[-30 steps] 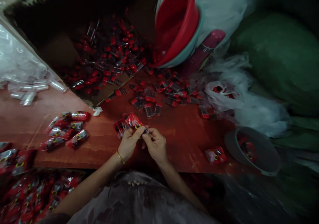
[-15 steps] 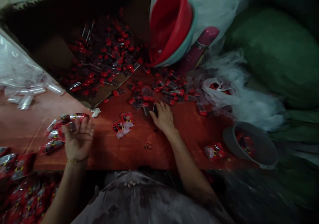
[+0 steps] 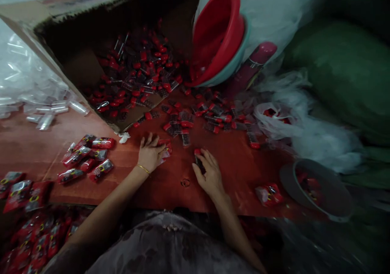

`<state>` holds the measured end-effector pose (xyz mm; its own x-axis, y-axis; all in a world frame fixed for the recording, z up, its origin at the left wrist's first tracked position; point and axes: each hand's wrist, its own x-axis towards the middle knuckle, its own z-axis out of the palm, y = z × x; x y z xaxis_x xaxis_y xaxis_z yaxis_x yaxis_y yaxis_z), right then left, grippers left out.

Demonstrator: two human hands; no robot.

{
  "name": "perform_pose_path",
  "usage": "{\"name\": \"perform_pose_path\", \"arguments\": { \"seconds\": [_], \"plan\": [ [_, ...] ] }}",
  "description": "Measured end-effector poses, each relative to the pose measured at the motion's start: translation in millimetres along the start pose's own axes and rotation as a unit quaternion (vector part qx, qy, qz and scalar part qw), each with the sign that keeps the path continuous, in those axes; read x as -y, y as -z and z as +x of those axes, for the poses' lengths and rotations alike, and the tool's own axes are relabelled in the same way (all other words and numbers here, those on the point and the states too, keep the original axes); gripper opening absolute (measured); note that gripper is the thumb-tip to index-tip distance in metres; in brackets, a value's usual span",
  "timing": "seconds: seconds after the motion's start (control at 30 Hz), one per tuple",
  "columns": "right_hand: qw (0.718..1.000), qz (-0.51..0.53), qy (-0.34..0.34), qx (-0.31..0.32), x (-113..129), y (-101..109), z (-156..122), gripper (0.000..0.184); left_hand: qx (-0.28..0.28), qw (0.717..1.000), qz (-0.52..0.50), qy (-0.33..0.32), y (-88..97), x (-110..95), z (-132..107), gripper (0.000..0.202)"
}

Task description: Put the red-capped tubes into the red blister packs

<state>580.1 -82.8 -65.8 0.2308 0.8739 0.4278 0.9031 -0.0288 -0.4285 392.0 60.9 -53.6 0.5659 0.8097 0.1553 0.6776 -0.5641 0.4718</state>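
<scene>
Wrappers (image 3: 167, 145) under left hand (image 3: 150, 154), red, any lettering illegible

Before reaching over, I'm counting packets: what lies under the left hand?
Part of a red packet shows past the left hand; what the hand covers cannot be seen.

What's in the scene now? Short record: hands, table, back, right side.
left hand: over flat red packets, partly covering them; grip unclear
right hand: holding a small red-capped container
table: reddish; pile of filled packets at left, small dark loop between the hands
back: cardboard box of similar containers, more loose in front; red basin against a blue-green basin
right side: grey tub, red contents unclear
</scene>
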Motion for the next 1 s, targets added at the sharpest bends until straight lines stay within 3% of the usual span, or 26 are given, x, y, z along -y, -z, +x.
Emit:
{"name": "perform_pose_path", "arguments": {
  "seconds": [0.13, 0.2, 0.33, 0.43, 0.5, 0.6, 0.67, 0.7, 0.87, 0.93, 1.0],
  "plan": [
    [0.998, 0.05, -0.019, -0.035, 24.8, -2.1, 7.0, 0.024, -0.046, 0.999, 0.017, 0.012, 0.0, -7.2, -4.5, 0.025],
    [0.992, 0.113, -0.055, -0.022, 39.3, -5.8, 13.1, 0.025, -0.07, 0.997, -0.001, 0.034, 4.1, -17.1, -7.2, 0.028],
    [0.936, 0.31, -0.165, 0.028, 60.9, -16.3, 26.9, 0.034, -0.096, 0.992, -0.066, 0.048, 12.7, -41.5, -11.6, 0.028],
    [0.904, 0.374, -0.206, 0.006, 66.6, -19.9, 35.7, 0.028, -0.104, 0.978, -0.176, 0.05, 14.0, -56.3, -14.7, 0.031],
    [0.907, 0.356, -0.225, -0.017, 66.4, -19.7, 38.5, 0.031, -0.104, 0.94, -0.31, 0.102, 11.2, -62.0, -16.1, 0.039],
    [0.913, 0.334, -0.23, -0.037, 64.3, -20.3, 37.2, 0.031, -0.049, 0.822, -0.523, 0.218, 4.5, -64.0, -16.8, 0.037],
    [0.917, 0.332, -0.217, -0.037, 63.4, -23.0, 33.8, 0.03, -0.018, 0.77, -0.587, 0.249, 0.7, -62.2, -16.8, 0.029],
    [0.92, 0.329, -0.209, -0.033, 63.2, -25.0, 32.0, 0.03, -0.019, 0.767, -0.592, 0.249, -0.6, -60.8, -16.8, 0.025],
    [0.942, 0.28, -0.184, -0.019, 64.1, -32.4, 28.0, 0.035, -0.05, 0.806, -0.543, 0.23, -2.2, -57.9, -16.7, 0.02],
    [0.953, 0.247, -0.172, -0.015, 64.3, -30.6, 30.0, 0.036, -0.049, 0.789, -0.561, 0.247, -0.7, -60.6, -15.9, 0.021],
    [0.964, 0.217, -0.153, 0.0, 62.7, -24.3, 32.7, 0.037, -0.032, 0.741, -0.609, 0.282, 2.1, -64.3, -14.3, 0.024]
  ]
}}
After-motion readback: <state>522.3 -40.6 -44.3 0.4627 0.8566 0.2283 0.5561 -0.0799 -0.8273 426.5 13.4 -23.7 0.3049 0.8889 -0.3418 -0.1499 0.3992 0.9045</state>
